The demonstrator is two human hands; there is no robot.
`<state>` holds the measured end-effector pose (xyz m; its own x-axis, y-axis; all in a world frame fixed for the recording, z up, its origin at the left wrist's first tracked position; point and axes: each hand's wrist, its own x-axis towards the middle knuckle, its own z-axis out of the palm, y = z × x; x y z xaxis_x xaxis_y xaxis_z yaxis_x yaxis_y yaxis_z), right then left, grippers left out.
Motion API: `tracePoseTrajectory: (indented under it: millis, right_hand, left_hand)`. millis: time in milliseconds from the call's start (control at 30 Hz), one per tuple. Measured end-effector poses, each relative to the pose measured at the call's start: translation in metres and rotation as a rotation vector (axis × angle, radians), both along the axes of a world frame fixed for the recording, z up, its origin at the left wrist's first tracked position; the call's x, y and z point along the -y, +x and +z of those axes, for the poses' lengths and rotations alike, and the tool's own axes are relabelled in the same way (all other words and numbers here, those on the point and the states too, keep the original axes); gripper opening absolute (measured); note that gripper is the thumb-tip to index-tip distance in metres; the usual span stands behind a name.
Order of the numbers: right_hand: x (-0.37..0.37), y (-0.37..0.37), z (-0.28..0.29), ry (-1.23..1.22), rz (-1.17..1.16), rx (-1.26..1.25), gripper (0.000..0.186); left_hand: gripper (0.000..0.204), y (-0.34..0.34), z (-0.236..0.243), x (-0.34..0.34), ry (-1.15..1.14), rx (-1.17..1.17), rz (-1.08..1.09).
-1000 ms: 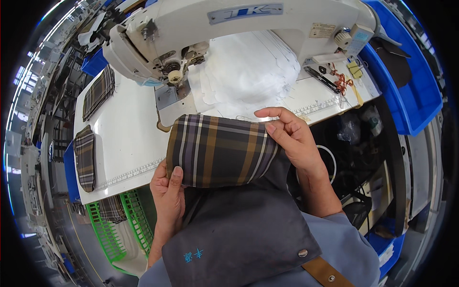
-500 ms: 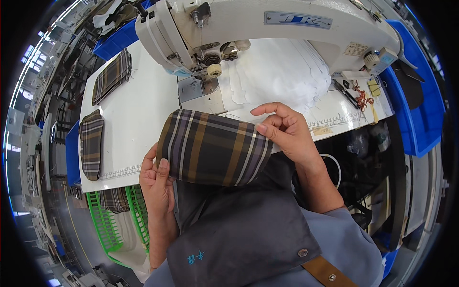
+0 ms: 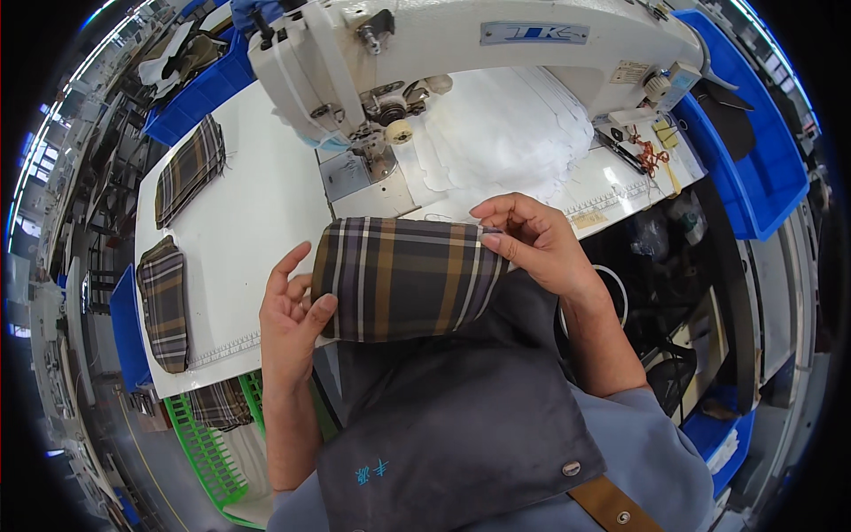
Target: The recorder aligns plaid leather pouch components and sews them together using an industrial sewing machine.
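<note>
A plaid fabric piece [image 3: 403, 279] in dark grey, brown, purple and white, with a curved right edge, is held up between my hands over the table's front edge. My left hand [image 3: 297, 315] has its thumb at the piece's left edge and other fingers behind it, with the index finger standing off. At the upper right corner, my right hand [image 3: 541, 244] pinches the cloth between thumb and fingers. Just beyond the piece is the needle area of a white sewing machine [image 3: 523, 66].
Two stacks of plaid pieces, one farther [image 3: 191, 173] and one nearer [image 3: 164, 301], lie on the white table [image 3: 244, 222] at left. White cloth sheets [image 3: 505, 133] lie under the machine arm. Blue bins [image 3: 753, 177] flank the table. A green basket [image 3: 204, 452] stands below left.
The plaid piece has shifted slightly right and its upper edge now tips toward me. My left index finger has lifted off it. The head view has shifted a little.
</note>
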<state>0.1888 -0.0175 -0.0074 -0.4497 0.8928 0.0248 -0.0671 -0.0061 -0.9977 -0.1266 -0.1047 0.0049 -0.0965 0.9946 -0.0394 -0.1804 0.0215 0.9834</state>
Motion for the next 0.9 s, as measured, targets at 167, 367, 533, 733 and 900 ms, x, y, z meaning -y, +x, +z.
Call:
tracePoseTrajectory:
  millis: [167,367,533,733,900]
  right_hand:
    - [0.005,-0.014,0.000,0.088,-0.047,-0.006,0.025]
    - [0.004,-0.015,-0.003,0.176,-0.115,0.007,0.022]
    - [0.000,-0.017,0.003,0.307,-0.125,0.085,0.017]
    - [-0.006,-0.013,-0.001,0.311,-0.095,0.073,0.016]
    - [-0.009,-0.011,0.002,0.264,-0.088,0.073,0.012]
  left_hand:
    - [0.084,0.001,0.022,-0.035,-0.084,-0.214,-0.208]
    - [0.040,0.005,0.026,-0.050,0.183,-0.584,-0.264]
    - [0.036,0.006,0.016,-0.051,0.321,-0.669,-0.230]
    - [0.023,0.010,0.018,-0.046,0.249,-0.577,-0.144]
    - [0.023,0.012,0.026,-0.042,0.301,-0.663,-0.123]
